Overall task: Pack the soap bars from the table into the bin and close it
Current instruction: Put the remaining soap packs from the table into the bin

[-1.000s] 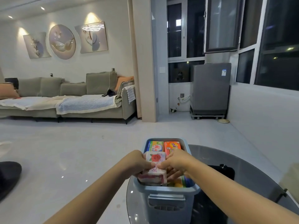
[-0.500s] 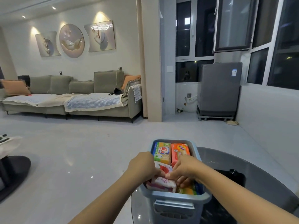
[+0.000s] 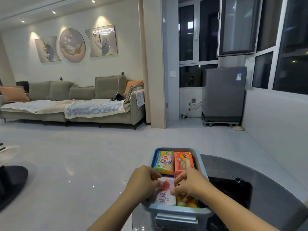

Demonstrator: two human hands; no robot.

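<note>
A light blue bin (image 3: 200, 160) stands on a round dark glass table (image 3: 270, 185), with no lid on it. At its far end lie a yellow-green soap bar (image 3: 164, 161) and an orange soap bar (image 3: 183, 162). At the near left a white soap bar with a red rose (image 3: 165, 193) lies flat in the bin, pinched between my left hand (image 3: 144, 181) and my right hand (image 3: 191, 183). Beside it an orange-yellow soap bar (image 3: 187, 203) shows under my right hand.
A dark object (image 3: 233, 189) lies on the table right of the bin. The bin's lid is not visible. The table's edge runs just left of the bin, with grey floor beyond. A black stool base (image 3: 11, 182) stands at the far left.
Both hands have lowered the white rose soap bar from above the rim down into the bin's near left corner, where it now lies flat. The camera shifted slightly.
</note>
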